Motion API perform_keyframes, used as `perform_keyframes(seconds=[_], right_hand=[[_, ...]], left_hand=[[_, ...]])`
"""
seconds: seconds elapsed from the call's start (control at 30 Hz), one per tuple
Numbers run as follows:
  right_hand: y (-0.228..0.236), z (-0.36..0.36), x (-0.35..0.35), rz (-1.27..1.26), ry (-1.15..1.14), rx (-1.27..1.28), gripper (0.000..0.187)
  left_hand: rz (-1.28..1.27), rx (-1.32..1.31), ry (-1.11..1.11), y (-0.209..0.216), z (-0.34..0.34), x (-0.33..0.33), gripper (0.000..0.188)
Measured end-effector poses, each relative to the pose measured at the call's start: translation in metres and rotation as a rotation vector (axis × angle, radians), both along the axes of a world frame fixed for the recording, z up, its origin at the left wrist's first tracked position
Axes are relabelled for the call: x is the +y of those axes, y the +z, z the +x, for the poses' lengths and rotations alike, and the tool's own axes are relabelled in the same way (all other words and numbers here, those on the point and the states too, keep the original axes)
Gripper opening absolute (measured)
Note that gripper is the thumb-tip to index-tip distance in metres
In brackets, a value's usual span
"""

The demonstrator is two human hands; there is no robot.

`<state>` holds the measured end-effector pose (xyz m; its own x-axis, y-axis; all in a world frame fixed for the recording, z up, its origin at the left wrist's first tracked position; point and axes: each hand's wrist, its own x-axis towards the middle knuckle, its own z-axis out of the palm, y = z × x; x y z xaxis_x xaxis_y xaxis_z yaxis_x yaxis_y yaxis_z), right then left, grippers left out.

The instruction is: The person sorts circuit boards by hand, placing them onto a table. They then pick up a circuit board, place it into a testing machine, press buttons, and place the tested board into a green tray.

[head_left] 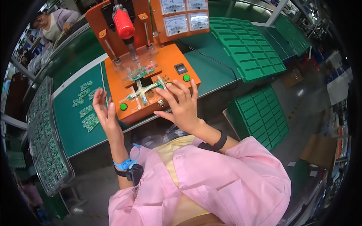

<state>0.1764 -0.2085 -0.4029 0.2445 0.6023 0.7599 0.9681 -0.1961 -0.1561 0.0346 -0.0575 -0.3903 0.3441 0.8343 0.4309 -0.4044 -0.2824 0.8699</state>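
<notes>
Pink jacket [233, 165], two hands [107, 115] [184, 111], one machine [167, 58]

A green-topped workbench [71, 132] carries an orange machine [169, 64], which sits directly on its surface. Left of the machine, small green circuit boards [90, 122] lie in loose clusters, with a pale strip [75, 79] running along the bench behind them. Right of the machine, a thin black cable [222, 64] curves across the green top. Further right of the machine lies a green compartmented tray [250, 49], its near corner jutting past the bench's edge.
</notes>
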Motion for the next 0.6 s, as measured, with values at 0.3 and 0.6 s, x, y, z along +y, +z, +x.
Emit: perform_keyframes(seconds=[0.3, 0.6], right_hand=[[-0.015, 0.0, 0.006, 0.083, -0.042, -0.009, 0.062], [0.009, -0.009, -0.003, -0.036, -0.019, 0.05, 0.058]], left_hand=[[-0.223, -0.073, -0.147, 0.018, 0.015, -0.02, 0.076], [-0.226, -0.029, -0.15, 0.01, 0.012, -0.014, 0.074]])
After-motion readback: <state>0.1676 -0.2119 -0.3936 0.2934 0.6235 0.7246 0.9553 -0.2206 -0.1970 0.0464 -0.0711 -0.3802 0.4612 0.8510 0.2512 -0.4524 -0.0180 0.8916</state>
